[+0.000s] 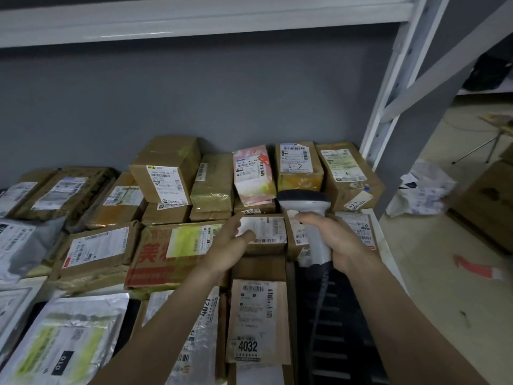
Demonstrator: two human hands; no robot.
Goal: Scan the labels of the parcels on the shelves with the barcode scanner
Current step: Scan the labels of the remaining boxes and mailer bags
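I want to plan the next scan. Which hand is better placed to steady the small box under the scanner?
The left hand: its fingers already rest on the small box, while the right hand grips the barcode scanner.

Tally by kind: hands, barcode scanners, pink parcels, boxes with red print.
Hands: 2 (left hand, right hand)
Barcode scanner: 1
Pink parcel: 1
Box with red print: 1
Total: 5
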